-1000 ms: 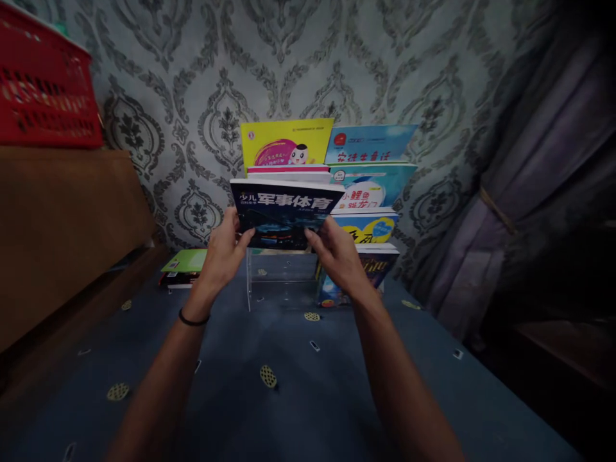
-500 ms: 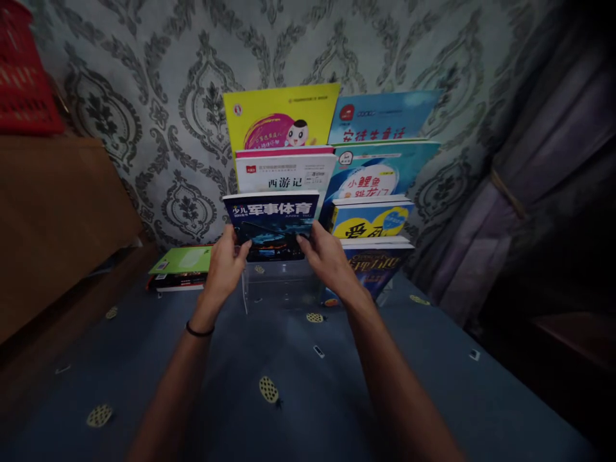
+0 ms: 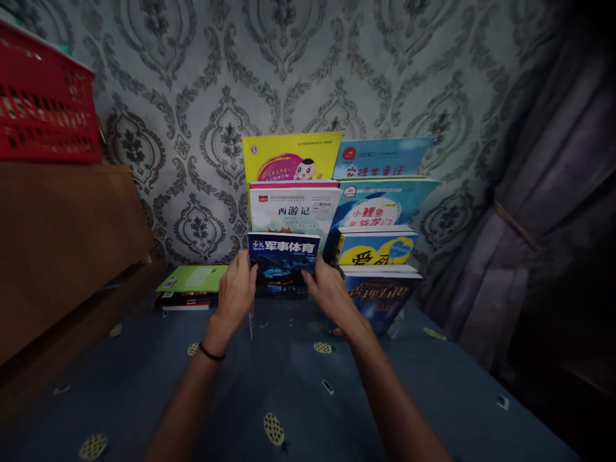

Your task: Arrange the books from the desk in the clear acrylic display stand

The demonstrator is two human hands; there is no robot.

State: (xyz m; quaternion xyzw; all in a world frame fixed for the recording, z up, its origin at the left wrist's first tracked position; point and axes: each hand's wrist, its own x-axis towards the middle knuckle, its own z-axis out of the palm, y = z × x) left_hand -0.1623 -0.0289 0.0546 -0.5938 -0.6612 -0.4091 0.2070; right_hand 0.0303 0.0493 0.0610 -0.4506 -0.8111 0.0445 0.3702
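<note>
Between my two hands a dark blue book (image 3: 283,260) stands upright, its cover facing me. My left hand (image 3: 237,285) grips its left edge, and my right hand (image 3: 327,282) grips its right edge. The book's lower part is at a clear plastic book stand (image 3: 283,321); whether it rests on the tier I cannot tell. Right behind it are a white book (image 3: 296,212) and a taller yellow book (image 3: 289,151). Beside my right hand, a dark blue-purple book (image 3: 385,301) fills the stand's front right, with a blue and yellow book (image 3: 378,250) behind.
Two teal-blue books (image 3: 389,199) stand at the back right. Left of the stand lies a small pile topped by a green book (image 3: 192,279). A red basket (image 3: 48,102) sits on a brown box (image 3: 72,250). A curtain (image 3: 520,224) hangs at right, above the blue tablecloth (image 3: 298,410).
The camera view has tilted up, so everything sits lower in the picture. Both hands still hold the dark blue book, which now covers less of the white book behind.
</note>
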